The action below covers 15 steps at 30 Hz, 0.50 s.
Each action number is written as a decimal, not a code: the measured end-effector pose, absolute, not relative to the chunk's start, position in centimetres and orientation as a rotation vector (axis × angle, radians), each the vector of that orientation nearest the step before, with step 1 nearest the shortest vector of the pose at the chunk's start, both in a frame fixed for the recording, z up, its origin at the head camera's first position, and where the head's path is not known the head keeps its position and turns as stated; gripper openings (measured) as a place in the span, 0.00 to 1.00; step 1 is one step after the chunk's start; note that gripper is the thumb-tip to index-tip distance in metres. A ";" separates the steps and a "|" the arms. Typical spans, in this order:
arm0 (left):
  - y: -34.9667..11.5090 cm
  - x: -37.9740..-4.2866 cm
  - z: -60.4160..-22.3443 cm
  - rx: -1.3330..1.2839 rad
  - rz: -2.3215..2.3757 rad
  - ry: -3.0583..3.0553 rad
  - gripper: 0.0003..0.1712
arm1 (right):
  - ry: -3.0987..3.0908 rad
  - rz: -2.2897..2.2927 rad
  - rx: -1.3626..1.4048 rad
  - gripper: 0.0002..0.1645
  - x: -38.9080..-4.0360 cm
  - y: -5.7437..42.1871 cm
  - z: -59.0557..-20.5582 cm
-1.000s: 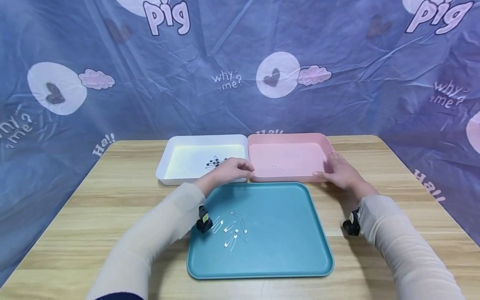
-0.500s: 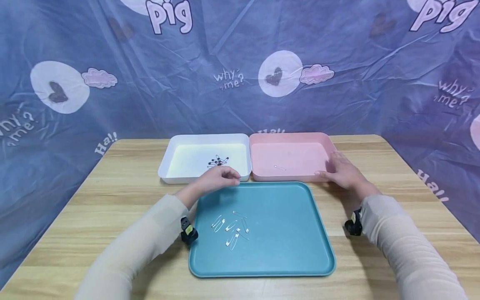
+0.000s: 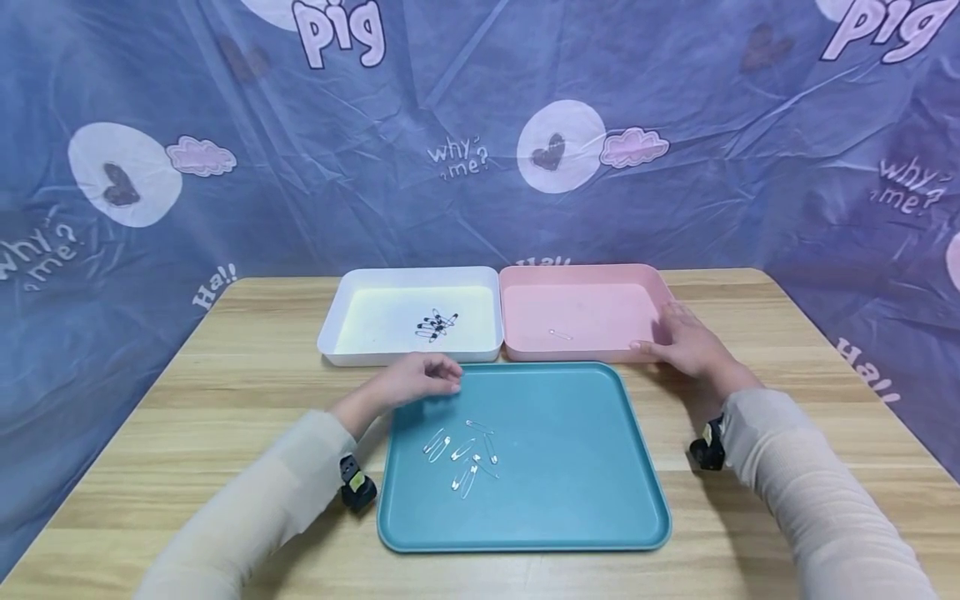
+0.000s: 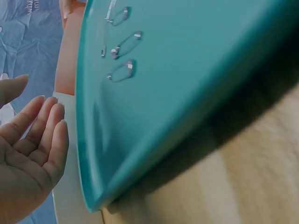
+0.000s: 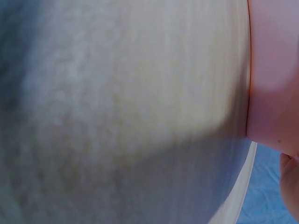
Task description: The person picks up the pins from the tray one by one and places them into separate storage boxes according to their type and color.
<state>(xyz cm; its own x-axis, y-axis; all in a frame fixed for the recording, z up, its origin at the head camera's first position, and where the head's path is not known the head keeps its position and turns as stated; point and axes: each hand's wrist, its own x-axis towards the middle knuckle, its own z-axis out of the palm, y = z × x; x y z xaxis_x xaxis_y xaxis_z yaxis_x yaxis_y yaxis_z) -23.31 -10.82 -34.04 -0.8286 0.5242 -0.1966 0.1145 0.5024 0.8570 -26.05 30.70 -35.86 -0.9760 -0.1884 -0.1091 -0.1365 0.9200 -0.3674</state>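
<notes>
My left hand [image 3: 420,377] hangs over the back left corner of the teal tray [image 3: 555,517], its fingers loosely bent. The left wrist view shows the palm and fingers of that hand [image 4: 35,154] with nothing between them. Several silver safety pins [image 3: 462,450] lie in the tray's left half. My right hand [image 3: 693,346] rests against the front right corner of the pink tray [image 3: 577,357], thumb at the front wall and fingers along the right side. One silver safety pin [image 3: 560,335] lies inside it. Black safety pins [image 3: 435,325] are heaped in the white tray [image 3: 375,361].
White and pink trays stand side by side behind the teal tray on a wooden table [image 3: 225,400]. A blue printed cloth [image 3: 337,192] hangs behind the table. A small black camera [image 3: 357,483] is on the left wrist, another camera [image 3: 707,446] on the right.
My left hand has moved left and toward me, from the rim between the white and pink trays to the teal tray's back left corner. The right hand has stayed at the pink tray.
</notes>
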 end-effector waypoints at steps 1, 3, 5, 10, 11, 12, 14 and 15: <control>-10.9 -23.3 -34.2 0.529 1.279 2.304 0.16 | 2.939 -0.551 -0.250 0.59 -26.0 30.7 -35.9; -10.9 -23.2 -34.4 0.551 1.286 2.287 0.16 | 2.946 -0.563 -0.252 0.59 -26.0 30.7 -35.9; -10.9 -23.1 -34.7 0.582 1.286 2.269 0.17 | 2.952 -0.575 -0.255 0.59 -26.0 30.7 -35.9; -10.8 -23.1 -35.2 0.642 1.235 2.222 0.17 | 2.952 -0.577 -0.258 0.59 -26.0 30.6 -35.8; -10.7 -23.1 -35.3 0.654 1.217 2.217 0.17 | 2.950 -0.573 -0.256 0.59 -26.0 30.6 -35.8; -10.6 -23.1 -35.4 0.658 1.201 2.213 0.17 | 2.947 -0.567 -0.252 0.59 -26.0 30.6 -35.8; -10.4 -23.0 -35.4 0.673 1.164 2.216 0.17 | 2.941 -0.556 -0.246 0.60 -26.0 30.6 -35.8; -10.3 -23.0 -35.4 0.679 1.148 2.217 0.17 | 2.937 -0.552 -0.243 0.60 -26.0 30.6 -35.8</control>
